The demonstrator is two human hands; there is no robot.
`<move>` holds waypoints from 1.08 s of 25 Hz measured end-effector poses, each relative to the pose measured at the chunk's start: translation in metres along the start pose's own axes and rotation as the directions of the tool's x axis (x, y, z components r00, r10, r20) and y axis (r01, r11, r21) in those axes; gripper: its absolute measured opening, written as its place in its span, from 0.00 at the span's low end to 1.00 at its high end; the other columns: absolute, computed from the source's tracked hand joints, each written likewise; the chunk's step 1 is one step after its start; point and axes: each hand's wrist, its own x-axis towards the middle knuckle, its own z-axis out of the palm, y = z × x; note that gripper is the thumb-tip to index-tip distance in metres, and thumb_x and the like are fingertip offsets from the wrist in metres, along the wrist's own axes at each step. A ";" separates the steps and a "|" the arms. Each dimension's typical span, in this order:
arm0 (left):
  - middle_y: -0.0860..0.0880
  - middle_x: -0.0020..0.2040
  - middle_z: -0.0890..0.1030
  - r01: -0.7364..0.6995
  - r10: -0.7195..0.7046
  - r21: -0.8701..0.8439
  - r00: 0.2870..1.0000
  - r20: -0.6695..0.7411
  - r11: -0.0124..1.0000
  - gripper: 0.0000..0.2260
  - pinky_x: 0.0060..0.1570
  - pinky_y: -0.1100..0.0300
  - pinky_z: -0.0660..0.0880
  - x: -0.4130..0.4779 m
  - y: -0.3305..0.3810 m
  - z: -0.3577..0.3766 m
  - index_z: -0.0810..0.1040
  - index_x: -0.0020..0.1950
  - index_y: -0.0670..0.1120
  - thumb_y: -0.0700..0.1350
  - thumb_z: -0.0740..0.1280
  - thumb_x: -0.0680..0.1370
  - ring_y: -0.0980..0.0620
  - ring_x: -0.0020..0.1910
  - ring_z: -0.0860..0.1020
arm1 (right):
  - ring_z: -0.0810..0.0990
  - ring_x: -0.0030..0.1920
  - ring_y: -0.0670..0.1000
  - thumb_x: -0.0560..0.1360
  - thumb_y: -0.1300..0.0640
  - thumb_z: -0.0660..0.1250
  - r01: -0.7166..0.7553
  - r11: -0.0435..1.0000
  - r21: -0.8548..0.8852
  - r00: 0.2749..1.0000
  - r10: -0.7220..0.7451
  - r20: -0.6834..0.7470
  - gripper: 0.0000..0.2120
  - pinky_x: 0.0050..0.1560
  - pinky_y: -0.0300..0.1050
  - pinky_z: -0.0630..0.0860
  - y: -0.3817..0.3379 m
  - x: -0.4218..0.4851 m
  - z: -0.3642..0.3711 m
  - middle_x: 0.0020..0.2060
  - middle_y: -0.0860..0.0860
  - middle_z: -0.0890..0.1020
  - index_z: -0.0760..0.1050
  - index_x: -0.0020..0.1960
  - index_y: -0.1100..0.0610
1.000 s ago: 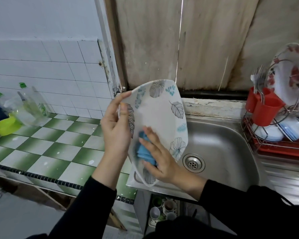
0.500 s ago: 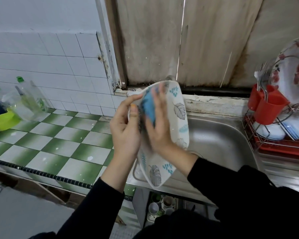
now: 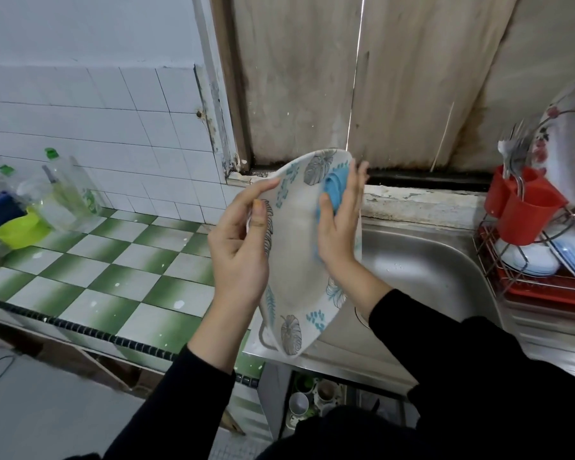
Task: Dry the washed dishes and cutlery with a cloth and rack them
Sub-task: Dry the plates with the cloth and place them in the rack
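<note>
red cup (image 3: 528, 215) holding forks (image 3: 512, 144), rack (image 3: 488, 260) holding plates (image 3: 528, 258)

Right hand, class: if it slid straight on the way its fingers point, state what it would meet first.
The right hand, holding the blue cloth, reaches past the rim of the plate; next would probably be the wooden board behind the sink, though depth is unclear.
</note>
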 end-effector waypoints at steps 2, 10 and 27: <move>0.56 0.39 0.80 0.021 -0.021 0.018 1.000 -0.007 1.000 0.11 0.47 0.66 0.72 -0.002 0.000 0.002 0.78 0.56 0.51 0.40 0.59 0.81 0.61 0.42 0.77 | 0.48 0.78 0.61 0.80 0.61 0.57 0.209 0.976 0.059 0.974 -0.213 0.079 0.27 0.78 0.47 0.47 -0.027 -0.023 0.016 0.77 0.64 0.52 0.55 0.76 0.65; 0.49 0.53 0.83 0.074 -0.090 -0.098 0.981 -0.169 0.992 0.13 0.55 0.56 0.75 0.000 0.003 -0.020 0.80 0.57 0.56 0.43 0.60 0.81 0.52 0.51 0.78 | 0.45 0.79 0.50 0.82 0.50 0.53 0.285 0.958 0.024 0.860 -0.267 0.434 0.29 0.77 0.47 0.50 0.056 -0.093 -0.020 0.79 0.44 0.43 0.44 0.79 0.46; 0.49 0.50 0.84 0.150 -0.156 -0.081 0.985 -0.071 0.985 0.13 0.54 0.57 0.77 -0.008 0.000 -0.004 0.79 0.60 0.55 0.43 0.61 0.81 0.54 0.51 0.80 | 0.48 0.78 0.57 0.80 0.61 0.57 0.055 0.997 0.053 0.997 -0.058 0.060 0.27 0.66 0.21 0.51 -0.037 -0.002 0.013 0.78 0.59 0.49 0.54 0.78 0.61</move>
